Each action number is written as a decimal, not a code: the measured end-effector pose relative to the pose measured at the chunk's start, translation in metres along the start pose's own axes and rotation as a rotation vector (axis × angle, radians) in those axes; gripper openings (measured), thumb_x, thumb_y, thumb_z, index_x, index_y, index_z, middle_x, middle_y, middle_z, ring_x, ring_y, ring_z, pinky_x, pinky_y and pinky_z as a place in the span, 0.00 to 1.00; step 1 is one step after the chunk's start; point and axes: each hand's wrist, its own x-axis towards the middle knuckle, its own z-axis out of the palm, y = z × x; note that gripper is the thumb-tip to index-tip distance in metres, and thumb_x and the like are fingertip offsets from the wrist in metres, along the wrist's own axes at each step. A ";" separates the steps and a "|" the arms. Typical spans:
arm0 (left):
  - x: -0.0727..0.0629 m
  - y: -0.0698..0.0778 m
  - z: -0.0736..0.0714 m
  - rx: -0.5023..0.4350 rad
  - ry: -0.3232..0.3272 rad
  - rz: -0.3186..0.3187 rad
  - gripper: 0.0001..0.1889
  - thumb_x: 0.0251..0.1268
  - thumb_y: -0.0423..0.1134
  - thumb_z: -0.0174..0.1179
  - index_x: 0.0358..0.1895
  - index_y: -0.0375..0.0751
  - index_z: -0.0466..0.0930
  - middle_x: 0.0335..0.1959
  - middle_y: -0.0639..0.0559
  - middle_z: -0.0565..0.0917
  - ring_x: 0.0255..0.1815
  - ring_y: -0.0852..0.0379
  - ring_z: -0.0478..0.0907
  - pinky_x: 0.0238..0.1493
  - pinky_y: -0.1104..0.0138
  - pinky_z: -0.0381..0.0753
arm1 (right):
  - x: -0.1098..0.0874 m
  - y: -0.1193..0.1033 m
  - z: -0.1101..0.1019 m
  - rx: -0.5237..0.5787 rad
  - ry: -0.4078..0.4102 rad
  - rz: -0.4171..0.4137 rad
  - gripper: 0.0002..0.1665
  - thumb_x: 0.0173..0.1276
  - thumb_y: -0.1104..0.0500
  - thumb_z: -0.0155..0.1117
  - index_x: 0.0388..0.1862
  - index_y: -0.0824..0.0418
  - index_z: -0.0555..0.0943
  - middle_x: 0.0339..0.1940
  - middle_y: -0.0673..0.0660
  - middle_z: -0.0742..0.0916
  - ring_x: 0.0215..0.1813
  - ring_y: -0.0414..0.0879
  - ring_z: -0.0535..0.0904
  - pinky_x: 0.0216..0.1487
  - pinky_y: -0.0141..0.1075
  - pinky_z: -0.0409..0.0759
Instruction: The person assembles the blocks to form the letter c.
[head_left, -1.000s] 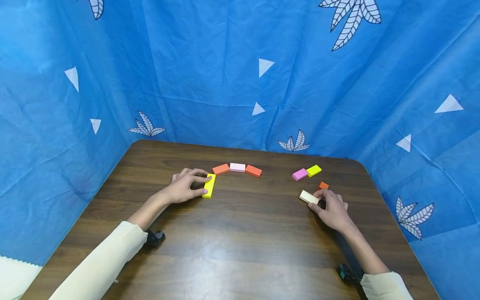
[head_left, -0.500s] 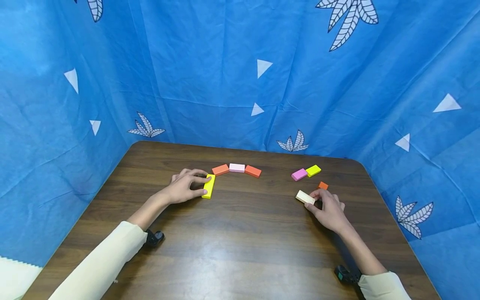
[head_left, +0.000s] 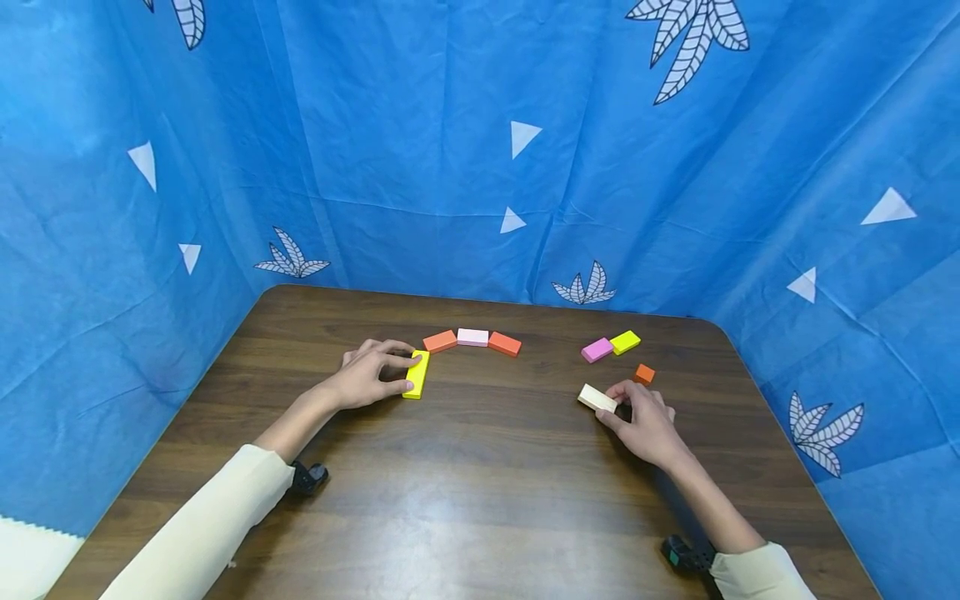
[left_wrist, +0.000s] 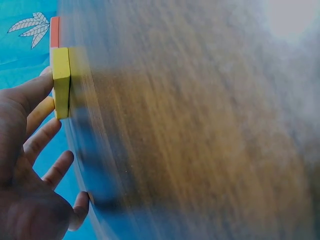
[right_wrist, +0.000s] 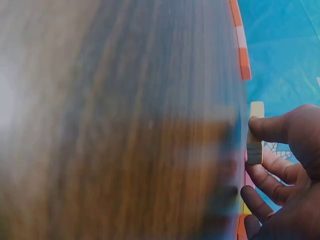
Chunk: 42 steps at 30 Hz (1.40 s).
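With thumb and fingertips my left hand [head_left: 367, 375] pinches a yellow block [head_left: 417, 374] at the left end of a curved row on the table. Touching or nearly touching its far end is an orange-red block [head_left: 440, 341], followed by a pale pink block [head_left: 473, 337] and another orange-red block [head_left: 505, 344]. Over on the right, my right hand [head_left: 647, 423] pinches a cream wooden block [head_left: 597, 398] by its right end; the right wrist view shows the thumb on the face of this cream block [right_wrist: 256, 132]. Whether it touches the table is unclear.
Behind the right hand lie a magenta-pink block [head_left: 597, 350] and a yellow-green block [head_left: 626, 342], end to end. An orange block [head_left: 644, 373], partly hidden, sits beside the right fingers. A blue patterned curtain [head_left: 420, 167] borders the brown table [head_left: 465, 467].
My right hand has moved left with the cream block, away from the orange block. The left hand stays on the yellow block. The whole head view has shifted slightly.
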 end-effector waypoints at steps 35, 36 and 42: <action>0.000 -0.003 0.001 -0.024 0.019 0.015 0.29 0.71 0.50 0.72 0.73 0.53 0.82 0.78 0.49 0.76 0.73 0.39 0.67 0.64 0.31 0.56 | 0.012 -0.047 0.030 0.068 -0.021 -0.062 0.16 0.70 0.53 0.79 0.51 0.54 0.83 0.50 0.56 0.85 0.57 0.56 0.74 0.57 0.54 0.61; -0.001 -0.003 0.001 -0.024 0.020 0.016 0.29 0.71 0.50 0.72 0.73 0.53 0.82 0.78 0.49 0.76 0.73 0.39 0.67 0.64 0.31 0.56 | 0.013 -0.048 0.031 0.071 -0.024 -0.061 0.16 0.70 0.54 0.79 0.51 0.54 0.83 0.50 0.56 0.85 0.57 0.56 0.73 0.57 0.53 0.60; -0.001 -0.003 0.002 -0.015 0.025 0.024 0.28 0.72 0.50 0.72 0.73 0.53 0.82 0.78 0.49 0.76 0.72 0.40 0.68 0.65 0.30 0.56 | 0.015 -0.058 0.038 0.089 -0.033 -0.069 0.16 0.69 0.54 0.79 0.51 0.53 0.83 0.49 0.55 0.85 0.56 0.54 0.73 0.58 0.52 0.60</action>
